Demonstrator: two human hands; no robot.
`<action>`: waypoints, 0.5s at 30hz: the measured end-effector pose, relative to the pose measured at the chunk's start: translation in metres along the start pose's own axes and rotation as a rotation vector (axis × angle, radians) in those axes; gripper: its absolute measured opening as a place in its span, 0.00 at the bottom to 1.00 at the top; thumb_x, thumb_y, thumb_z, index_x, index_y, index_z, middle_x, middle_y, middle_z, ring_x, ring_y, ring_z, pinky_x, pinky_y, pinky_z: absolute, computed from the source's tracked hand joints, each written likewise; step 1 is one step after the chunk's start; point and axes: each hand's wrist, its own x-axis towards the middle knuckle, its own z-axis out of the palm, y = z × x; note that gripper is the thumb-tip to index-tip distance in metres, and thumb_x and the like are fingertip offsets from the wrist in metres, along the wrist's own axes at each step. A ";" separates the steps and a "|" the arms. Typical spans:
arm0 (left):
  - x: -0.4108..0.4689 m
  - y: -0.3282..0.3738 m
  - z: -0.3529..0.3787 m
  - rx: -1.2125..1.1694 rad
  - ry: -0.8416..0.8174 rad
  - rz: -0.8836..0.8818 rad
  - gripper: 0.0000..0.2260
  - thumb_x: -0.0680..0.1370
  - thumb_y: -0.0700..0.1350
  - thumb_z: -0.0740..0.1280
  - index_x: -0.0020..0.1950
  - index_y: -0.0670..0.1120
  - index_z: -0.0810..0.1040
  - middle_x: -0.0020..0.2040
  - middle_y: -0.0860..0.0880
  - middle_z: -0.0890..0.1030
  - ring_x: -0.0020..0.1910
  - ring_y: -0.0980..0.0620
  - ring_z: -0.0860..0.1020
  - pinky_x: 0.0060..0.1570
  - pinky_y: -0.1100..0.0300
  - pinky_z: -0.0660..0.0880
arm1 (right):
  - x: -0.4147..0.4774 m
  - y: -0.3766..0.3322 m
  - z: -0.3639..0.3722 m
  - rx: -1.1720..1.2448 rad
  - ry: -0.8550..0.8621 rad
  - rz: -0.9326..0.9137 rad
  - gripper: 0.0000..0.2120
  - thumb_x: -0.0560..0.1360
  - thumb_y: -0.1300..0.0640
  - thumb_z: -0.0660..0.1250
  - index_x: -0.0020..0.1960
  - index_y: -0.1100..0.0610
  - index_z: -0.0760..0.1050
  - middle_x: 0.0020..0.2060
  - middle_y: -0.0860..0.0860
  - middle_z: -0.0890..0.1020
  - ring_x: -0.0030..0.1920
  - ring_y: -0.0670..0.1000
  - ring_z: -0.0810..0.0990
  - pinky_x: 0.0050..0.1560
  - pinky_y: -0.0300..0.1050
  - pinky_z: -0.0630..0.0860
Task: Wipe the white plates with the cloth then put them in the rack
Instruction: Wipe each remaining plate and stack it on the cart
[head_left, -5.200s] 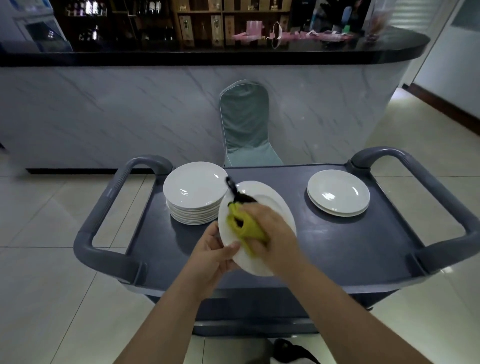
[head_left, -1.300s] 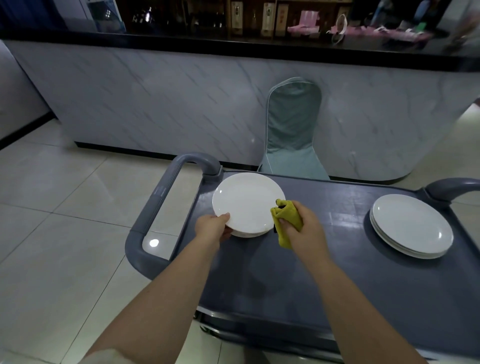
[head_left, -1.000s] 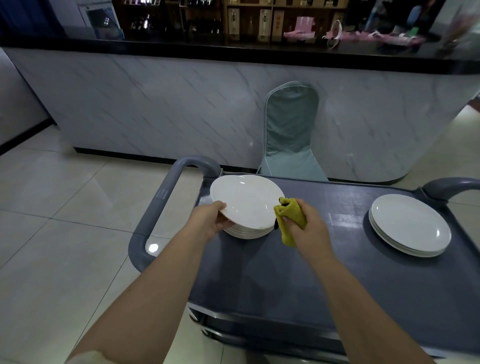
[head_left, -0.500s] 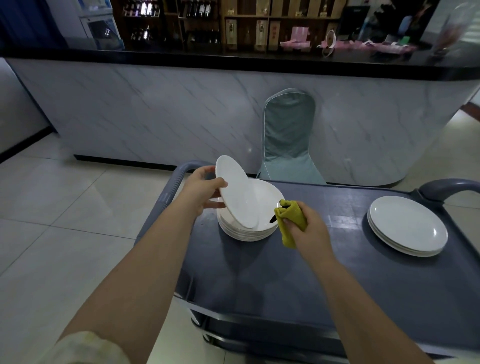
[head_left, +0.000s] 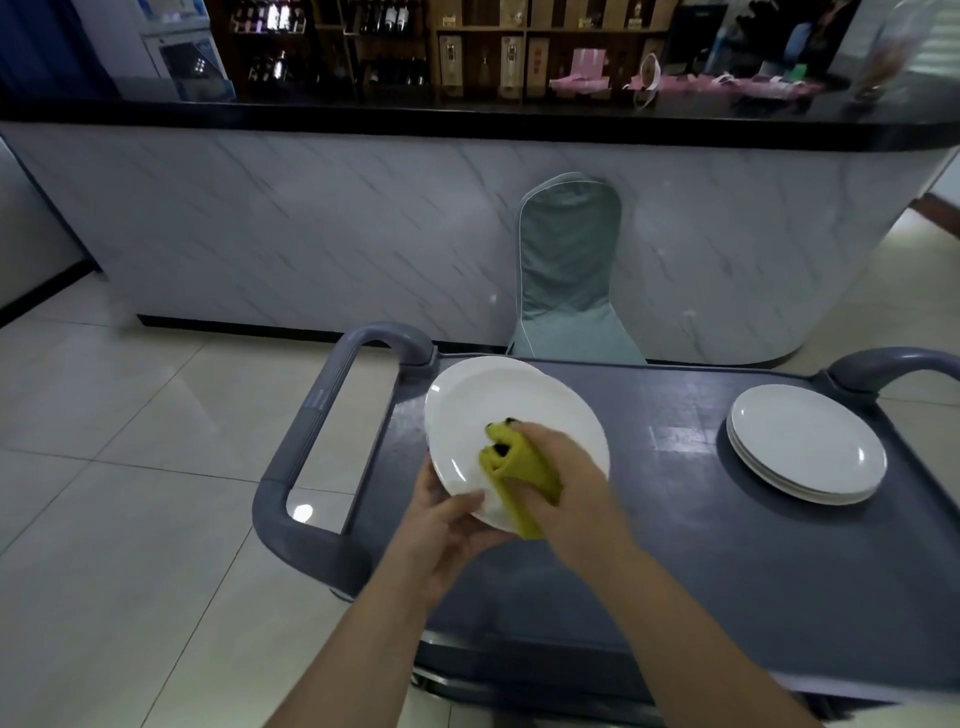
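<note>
A white plate (head_left: 498, 410) is held tilted above the left part of the grey cart (head_left: 727, 545). My left hand (head_left: 447, 525) grips its near rim, thumb on top. My right hand (head_left: 566, 488) grips a folded yellow cloth (head_left: 511, 462) and presses it on the plate's face. The held plate hides most of the stack beneath; only a far rim of it (head_left: 457, 366) shows. A second, low stack of white plates (head_left: 805, 449) lies on the right side of the cart.
The cart has a grey loop handle at the left (head_left: 317, 441) and another at the right (head_left: 893, 364). A teal covered chair (head_left: 569, 280) stands behind the cart against a marble-fronted bar counter (head_left: 363, 228). Tiled floor lies to the left.
My left hand lifted the top plate off the left stack, tilted it up, then brought it toward me. My right hand moved the yellow cloth from beside the stack onto the plate's face.
</note>
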 end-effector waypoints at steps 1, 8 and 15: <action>-0.002 -0.005 0.006 0.006 -0.048 0.012 0.28 0.70 0.30 0.69 0.63 0.56 0.77 0.61 0.39 0.79 0.54 0.35 0.81 0.40 0.42 0.80 | -0.003 -0.001 0.005 -0.069 -0.051 -0.050 0.22 0.75 0.53 0.70 0.66 0.38 0.71 0.62 0.38 0.76 0.62 0.42 0.73 0.66 0.42 0.69; 0.003 -0.008 0.020 0.119 -0.061 -0.028 0.29 0.68 0.28 0.65 0.63 0.55 0.77 0.59 0.45 0.81 0.55 0.39 0.81 0.43 0.38 0.79 | -0.015 0.052 -0.061 -0.202 0.082 -0.010 0.22 0.72 0.63 0.74 0.65 0.57 0.77 0.62 0.51 0.78 0.64 0.54 0.74 0.67 0.55 0.68; 0.006 -0.033 0.062 0.216 -0.221 -0.039 0.28 0.68 0.30 0.68 0.64 0.53 0.78 0.56 0.43 0.82 0.53 0.40 0.82 0.44 0.41 0.80 | 0.028 0.030 -0.050 -0.067 0.139 -0.056 0.23 0.76 0.56 0.67 0.71 0.51 0.70 0.65 0.45 0.75 0.66 0.47 0.72 0.69 0.46 0.67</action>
